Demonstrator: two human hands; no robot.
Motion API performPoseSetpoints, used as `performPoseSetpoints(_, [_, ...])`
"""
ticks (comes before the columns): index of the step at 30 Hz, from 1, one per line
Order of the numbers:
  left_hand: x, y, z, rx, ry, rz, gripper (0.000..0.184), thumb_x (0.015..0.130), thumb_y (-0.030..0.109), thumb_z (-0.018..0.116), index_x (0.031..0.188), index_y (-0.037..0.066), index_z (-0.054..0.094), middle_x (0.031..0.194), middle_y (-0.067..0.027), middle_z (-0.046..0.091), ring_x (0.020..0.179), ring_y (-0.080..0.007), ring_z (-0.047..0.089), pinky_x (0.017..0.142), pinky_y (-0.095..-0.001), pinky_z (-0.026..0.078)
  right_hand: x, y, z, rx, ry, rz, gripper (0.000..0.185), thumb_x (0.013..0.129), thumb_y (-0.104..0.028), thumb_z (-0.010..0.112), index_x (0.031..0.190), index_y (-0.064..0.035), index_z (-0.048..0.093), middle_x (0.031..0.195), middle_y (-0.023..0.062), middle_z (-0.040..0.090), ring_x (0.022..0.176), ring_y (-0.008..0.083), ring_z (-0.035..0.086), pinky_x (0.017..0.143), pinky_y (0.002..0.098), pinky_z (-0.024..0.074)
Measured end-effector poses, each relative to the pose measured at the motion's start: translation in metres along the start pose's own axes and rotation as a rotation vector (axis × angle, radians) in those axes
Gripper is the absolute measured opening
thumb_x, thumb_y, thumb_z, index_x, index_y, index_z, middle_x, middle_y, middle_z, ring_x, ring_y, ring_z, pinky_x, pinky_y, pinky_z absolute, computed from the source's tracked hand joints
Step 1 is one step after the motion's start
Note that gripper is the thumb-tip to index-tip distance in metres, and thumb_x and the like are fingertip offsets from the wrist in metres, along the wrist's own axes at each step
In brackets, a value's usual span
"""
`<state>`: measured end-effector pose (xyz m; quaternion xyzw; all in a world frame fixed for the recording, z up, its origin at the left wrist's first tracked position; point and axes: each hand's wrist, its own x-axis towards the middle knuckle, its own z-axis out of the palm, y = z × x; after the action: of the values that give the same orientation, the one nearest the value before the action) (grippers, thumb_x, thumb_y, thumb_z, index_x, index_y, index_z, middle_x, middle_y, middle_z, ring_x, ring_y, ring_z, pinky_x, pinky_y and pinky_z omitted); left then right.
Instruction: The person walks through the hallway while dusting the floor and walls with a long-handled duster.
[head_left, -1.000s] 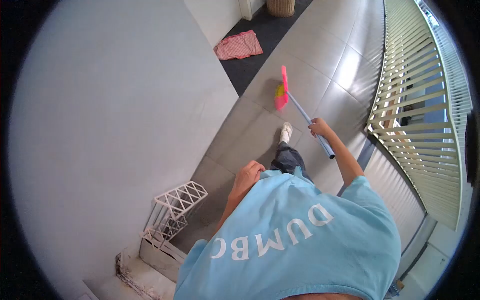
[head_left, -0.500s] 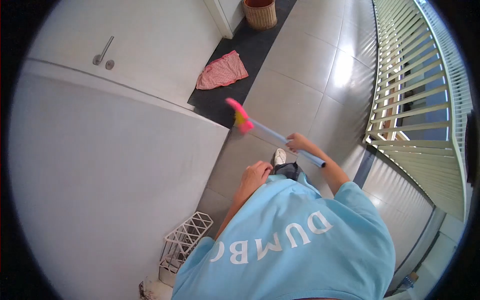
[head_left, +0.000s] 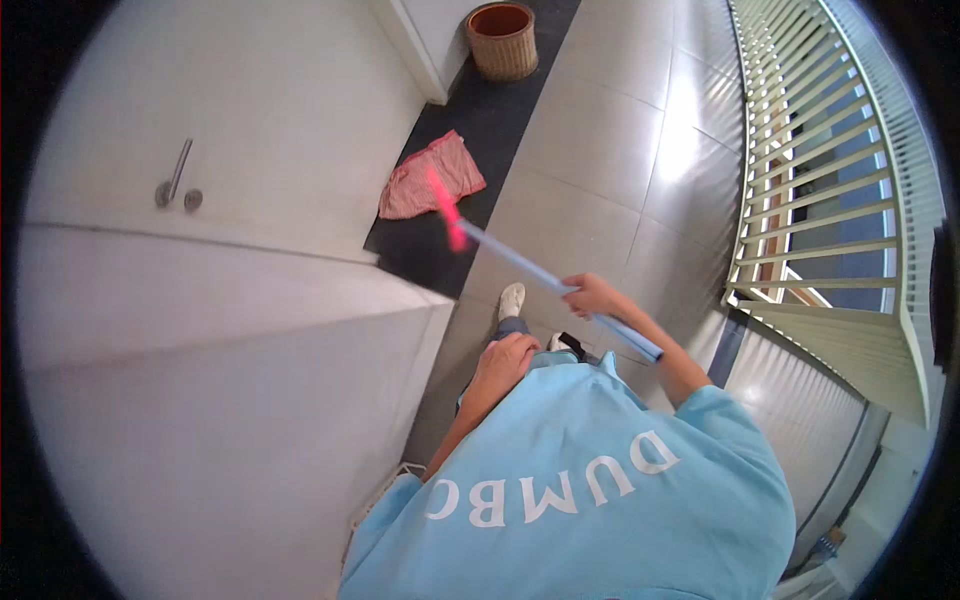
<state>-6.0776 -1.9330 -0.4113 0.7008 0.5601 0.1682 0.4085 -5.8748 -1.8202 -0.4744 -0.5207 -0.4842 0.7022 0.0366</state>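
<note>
My right hand [head_left: 592, 297] is wrapped round the light blue handle of a long-handled tool [head_left: 522, 262]. The tool slants up and left in front of me. Its pink crosswise head [head_left: 447, 213] is smeared by motion, so its exact kind is unclear. The handle's dark end lies along my right forearm. My left hand [head_left: 508, 357] is near my waist, in front of my leg, with its fingers curled inward. The palm side is hidden, so whatever it may hold cannot be seen.
A red-and-white cloth [head_left: 435, 180] lies on the dark floor strip beside the white door [head_left: 250, 110]. Beyond it stands a wicker basket [head_left: 505, 52]. A white partition [head_left: 230, 390] borders my left, and slatted railing [head_left: 815, 190] runs along the right of the tiled floor [head_left: 590, 150].
The view has shifted forward; the cloth and basket sit lower in it. The tool's pink head has moved up and left and now overlaps the cloth. A second shoe has come into view.
</note>
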Motion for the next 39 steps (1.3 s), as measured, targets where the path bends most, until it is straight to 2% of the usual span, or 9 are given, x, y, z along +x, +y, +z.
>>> performPoseSetpoints(2, [0.025, -0.003, -0.024, 0.028, 0.011, 0.082, 0.010, 0.074, 0.010, 0.051, 0.084, 0.007, 0.054, 0.081, -0.0104, 0.055, 0.076, -0.0280, 0.054, 0.065, -0.0379, 0.042, 0.068, -0.001, 0.024, -0.006, -0.183, -0.106, 0.040, 0.075, -0.011, 0.052, 0.114, -0.0029, 0.047, 0.059, 0.0050, 0.051, 0.045, 0.0113, 0.048, 0.039, 0.0262, 0.0399])
performPoseSetpoints(7, [0.076, -0.006, -0.075, 0.083, 0.067, 0.165, 0.010, 0.074, 0.007, 0.051, 0.083, 0.005, 0.055, 0.080, -0.0117, 0.056, 0.075, -0.0289, 0.054, 0.065, -0.0373, 0.043, 0.159, -0.048, 0.097, -0.415, -0.092, -0.298, 0.040, 0.068, -0.022, 0.056, 0.101, 0.0009, 0.056, 0.085, 0.0158, 0.061, 0.077, 0.0255, 0.059, 0.068, 0.0316, 0.0458])
performPoseSetpoints(11, [0.102, -0.028, -0.091, 0.078, -0.045, 0.178, 0.010, 0.074, 0.006, 0.051, 0.083, 0.004, 0.056, 0.081, -0.0131, 0.056, 0.074, -0.0297, 0.055, 0.064, -0.0360, 0.044, 0.163, -0.034, 0.071, -0.920, -0.186, -0.182, 0.035, 0.064, -0.023, 0.057, 0.094, -0.0041, 0.060, 0.079, 0.0172, 0.061, 0.075, 0.0310, 0.059, 0.066, 0.0364, 0.0462])
performPoseSetpoints(16, [0.135, -0.037, -0.079, 0.096, -0.178, 0.207, 0.009, 0.074, 0.007, 0.051, 0.081, 0.004, 0.056, 0.080, -0.0122, 0.056, 0.073, -0.0291, 0.055, 0.064, -0.0351, 0.044, 0.073, 0.030, -0.041, -0.265, 0.178, 0.226, 0.032, 0.067, -0.016, 0.060, 0.096, -0.0021, 0.058, 0.062, 0.0112, 0.059, 0.051, 0.0179, 0.058, 0.050, 0.0313, 0.0486])
performPoseSetpoints(18, [0.151, -0.033, -0.074, 0.092, -0.215, 0.253, 0.009, 0.074, 0.008, 0.051, 0.082, 0.005, 0.055, 0.080, -0.0110, 0.056, 0.075, -0.0283, 0.055, 0.065, -0.0365, 0.043, 0.060, 0.036, -0.075, -0.178, 0.321, 0.292, 0.021, 0.068, -0.015, 0.060, 0.083, -0.0001, 0.061, 0.058, 0.0089, 0.059, 0.050, 0.0177, 0.059, 0.047, 0.0302, 0.0482])
performPoseSetpoints(25, [0.181, -0.004, -0.045, 0.211, -0.395, 0.446, 0.011, 0.075, 0.007, 0.049, 0.084, 0.003, 0.055, 0.082, -0.0135, 0.056, 0.076, -0.0286, 0.055, 0.068, -0.0351, 0.044, 0.091, 0.042, -0.106, -0.587, 0.852, 0.207, 0.023, 0.068, -0.010, 0.054, 0.087, 0.0012, 0.058, 0.059, 0.0145, 0.057, 0.052, 0.0216, 0.058, 0.052, 0.0352, 0.0486])
performPoseSetpoints(31, [0.174, 0.018, -0.050, -0.056, -0.542, 0.364, 0.021, 0.078, 0.011, 0.049, 0.098, 0.005, 0.049, 0.074, -0.0135, 0.056, 0.069, -0.0260, 0.055, 0.063, -0.0351, 0.043, -0.031, 0.024, -0.064, 0.299, 0.989, 0.082, 0.032, 0.071, -0.007, 0.051, 0.102, -0.0017, 0.054, 0.059, 0.0103, 0.055, 0.052, 0.0146, 0.056, 0.040, 0.0264, 0.0446])
performPoseSetpoints(35, [0.149, 0.102, -0.022, -0.148, -0.673, 0.489, 0.034, 0.082, 0.018, 0.047, 0.113, 0.007, 0.041, 0.070, -0.0131, 0.056, 0.065, -0.0217, 0.056, 0.062, -0.0320, 0.043, -0.186, 0.049, -0.014, 0.708, 0.624, -0.134, 0.017, 0.077, -0.011, 0.047, 0.085, -0.0012, 0.057, 0.055, 0.0054, 0.053, 0.045, 0.0129, 0.053, 0.039, 0.0240, 0.0430])
performPoseSetpoints(39, [0.108, 0.204, -0.007, -0.139, -1.157, 0.548, 0.044, 0.087, 0.031, 0.035, 0.125, 0.012, 0.027, 0.067, -0.0092, 0.057, 0.061, -0.0155, 0.056, 0.059, -0.0268, 0.043, -0.294, 0.033, 0.058, 0.833, 0.665, -0.281, 0.022, 0.081, -0.018, 0.043, 0.079, -0.0014, 0.056, 0.052, 0.0071, 0.053, 0.042, 0.0129, 0.054, 0.036, 0.0225, 0.0443])
